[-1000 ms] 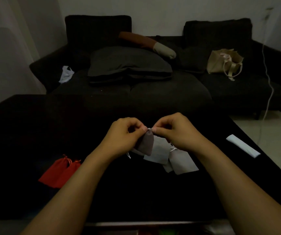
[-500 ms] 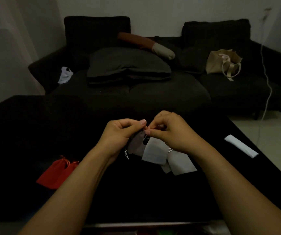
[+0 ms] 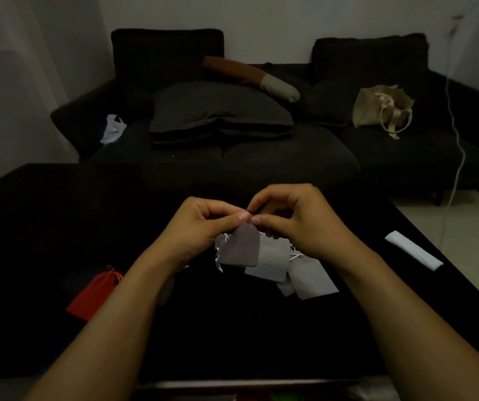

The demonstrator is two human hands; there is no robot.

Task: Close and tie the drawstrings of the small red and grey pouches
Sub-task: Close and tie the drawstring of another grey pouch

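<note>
Grey pouch [image 3: 239, 248] (no readable label) pinched at its top by left hand [image 3: 200, 227] and right hand [image 3: 299, 224] grips.

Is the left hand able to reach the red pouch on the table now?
Probably yes, but not at once: the left hand pinches the top of the dark grey pouch together with the right hand. The red pouch lies beside the left forearm, uncovered.

A dim home living room: a dark fabric sofa [image 3: 261, 151] stands against the pale wall, with a large dark cushion [image 3: 221, 111] on its seat, a beige tote bag [image 3: 377, 108] towards its right end (handles drooping), and a black table [image 3: 59, 227] in front.
</note>
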